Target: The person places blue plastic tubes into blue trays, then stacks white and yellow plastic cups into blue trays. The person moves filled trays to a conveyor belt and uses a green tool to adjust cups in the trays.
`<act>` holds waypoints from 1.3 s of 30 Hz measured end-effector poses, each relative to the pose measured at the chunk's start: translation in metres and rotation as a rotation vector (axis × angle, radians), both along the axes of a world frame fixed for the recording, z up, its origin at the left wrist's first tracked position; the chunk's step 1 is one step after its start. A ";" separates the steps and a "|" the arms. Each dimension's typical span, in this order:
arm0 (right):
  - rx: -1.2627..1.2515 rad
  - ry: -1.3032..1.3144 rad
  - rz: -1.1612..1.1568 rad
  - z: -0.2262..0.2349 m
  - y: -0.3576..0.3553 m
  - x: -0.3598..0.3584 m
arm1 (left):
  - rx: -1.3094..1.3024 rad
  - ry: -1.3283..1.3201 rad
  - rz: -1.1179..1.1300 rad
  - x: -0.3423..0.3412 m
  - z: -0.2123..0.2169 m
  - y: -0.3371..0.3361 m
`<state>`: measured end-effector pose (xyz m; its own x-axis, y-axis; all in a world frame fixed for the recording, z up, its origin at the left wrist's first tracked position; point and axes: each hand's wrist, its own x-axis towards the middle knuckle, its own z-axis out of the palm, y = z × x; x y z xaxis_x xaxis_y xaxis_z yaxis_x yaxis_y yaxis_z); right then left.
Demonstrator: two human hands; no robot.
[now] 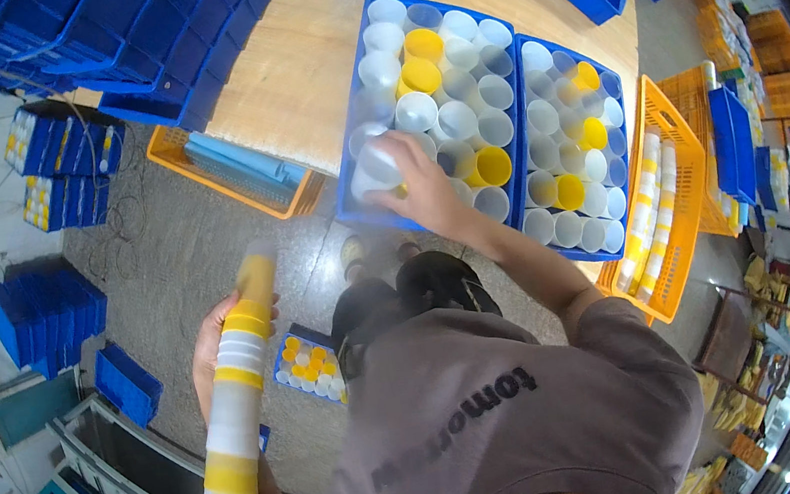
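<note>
Over the head camera I have the left hand (208, 350) well off the table (266, 83), its fingers wrapped around a long stack of nested white and yellow cups (239, 426), the upper end blurred. My right hand (424, 188) grips a whitish cup (375, 169) at the near left corner of a cup-filled blue tray (364, 209); blur hides whether it is lifted clear. That tray sits at the table's near edge, a second blue tray (520, 68) beside it, toward the right edge.
</note>
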<state>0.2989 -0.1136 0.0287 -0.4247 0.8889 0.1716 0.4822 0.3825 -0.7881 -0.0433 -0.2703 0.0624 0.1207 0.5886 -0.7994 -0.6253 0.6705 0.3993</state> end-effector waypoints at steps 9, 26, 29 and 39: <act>0.412 -0.475 -0.171 -0.028 0.026 -0.021 | -0.240 -0.023 0.398 -0.143 -0.158 0.015; -0.687 0.138 -0.275 0.047 -0.092 0.118 | 0.778 1.012 -0.169 0.188 -0.067 0.249; -0.536 0.290 -0.369 0.039 -0.090 0.161 | 0.712 1.223 -0.354 0.199 -0.096 0.259; -0.257 -0.120 -0.987 0.022 -0.137 0.387 | 0.482 0.929 -0.624 0.171 -0.125 0.295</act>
<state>0.6860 -0.2504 0.0508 0.5137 0.8552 -0.0687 0.5717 -0.4009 -0.7158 0.1281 0.0249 -0.0627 -0.0130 0.8944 -0.4471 0.4075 0.4131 0.8144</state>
